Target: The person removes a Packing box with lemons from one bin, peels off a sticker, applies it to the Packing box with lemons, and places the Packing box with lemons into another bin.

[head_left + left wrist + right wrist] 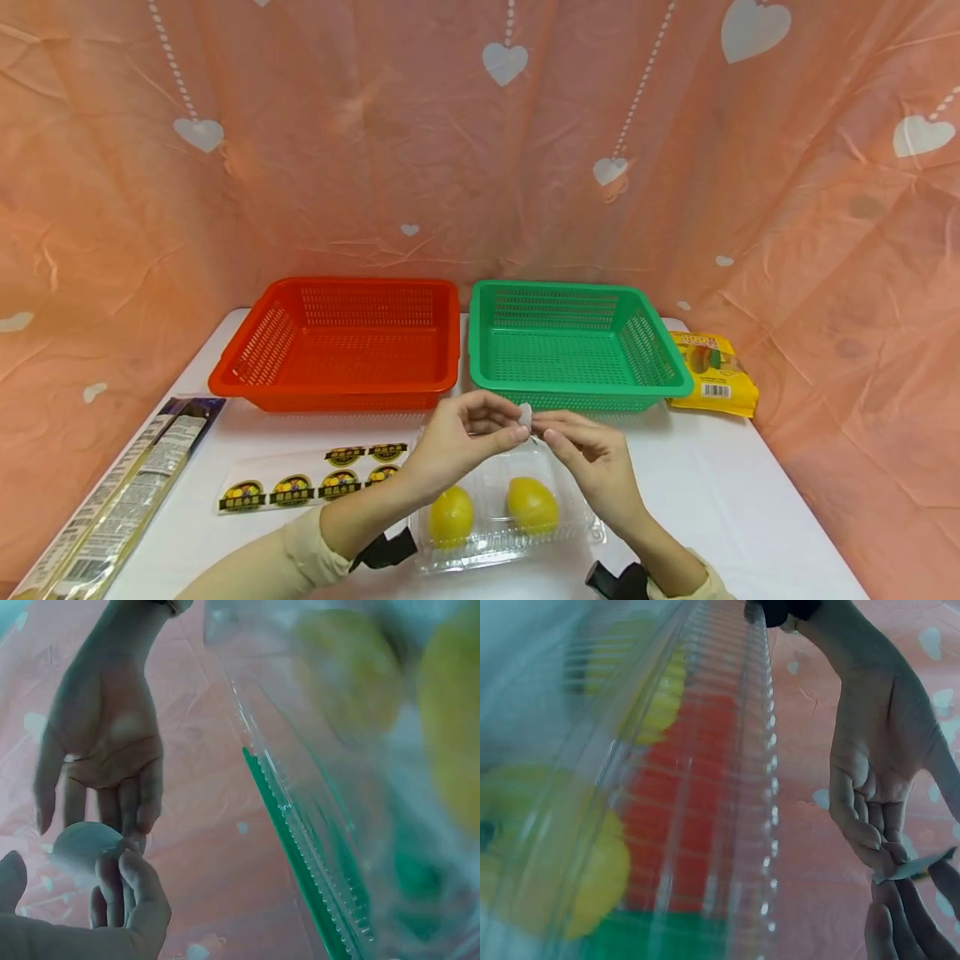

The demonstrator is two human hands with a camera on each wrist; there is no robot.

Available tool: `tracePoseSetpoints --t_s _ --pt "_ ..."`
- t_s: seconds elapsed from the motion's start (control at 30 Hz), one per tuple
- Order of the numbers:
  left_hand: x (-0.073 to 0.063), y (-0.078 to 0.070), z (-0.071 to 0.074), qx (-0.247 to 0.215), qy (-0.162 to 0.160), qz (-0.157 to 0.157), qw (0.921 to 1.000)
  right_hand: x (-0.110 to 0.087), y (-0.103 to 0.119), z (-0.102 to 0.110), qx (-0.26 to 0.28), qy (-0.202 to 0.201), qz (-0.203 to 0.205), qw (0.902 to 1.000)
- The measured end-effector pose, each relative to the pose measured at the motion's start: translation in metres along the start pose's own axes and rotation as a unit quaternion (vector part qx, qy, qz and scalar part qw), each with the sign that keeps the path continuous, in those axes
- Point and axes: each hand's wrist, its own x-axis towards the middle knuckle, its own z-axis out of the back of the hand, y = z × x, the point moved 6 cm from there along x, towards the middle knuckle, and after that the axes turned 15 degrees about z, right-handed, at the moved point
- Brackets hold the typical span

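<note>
Between my hands, over the clear plastic clamshell box, is a small round sticker point(525, 417), its pale side showing. My left hand point(461, 437) pinches it at one edge. From the other side my right hand point(596, 462) has its fingertips on it too, fingers bent. The left wrist view shows the round sticker point(86, 844) where both hands' fingertips meet. Seen almost edge-on in the right wrist view, the sticker point(915, 866) lies among the fingers. Below, the clamshell box point(510, 550) is closed over two yellow fruits like lemons point(532, 504), partly hidden by the hands.
A backing sheet point(300, 458) with several round black-and-gold stickers lies left of the box. Behind stand a red basket point(333, 400) and a green basket point(577, 400). A yellow packet point(712, 375) is at right; long flat packages point(127, 492) lie along the left edge.
</note>
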Motion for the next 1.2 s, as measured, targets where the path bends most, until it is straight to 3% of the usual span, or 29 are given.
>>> tracePoseSetpoints --t_s 0.17,0.37,0.53,0.7,0.93,1.07,1.2 --pt "-0.001 0.004 0.001 -0.023 -0.009 0.011 0.9996 0.000 0.006 -0.010 -0.018 0.056 0.052 0.9969" --pt "-0.003 0.006 0.003 -0.054 0.015 0.003 0.9984 0.001 0.004 -0.006 -0.017 0.029 0.056 0.9978" --pt "-0.003 0.010 0.007 -0.068 0.029 0.029 0.9968 0.002 -0.002 0.001 -0.020 -0.007 0.023 0.9995" --pt "-0.002 0.019 0.011 -0.063 0.046 0.062 0.9950 0.002 -0.009 0.002 0.005 0.003 -0.008 1.0000" --pt "-0.004 0.033 0.018 -0.016 0.044 0.082 0.9955 -0.003 -0.029 -0.003 0.071 0.045 -0.096 0.9918" --pt "-0.003 0.040 0.021 0.015 0.040 0.080 0.9959 -0.007 -0.042 -0.005 0.059 0.065 -0.146 0.9854" --pt "0.002 0.042 0.026 0.096 0.001 0.057 0.9937 -0.005 -0.051 -0.005 0.036 0.087 -0.170 0.9810"
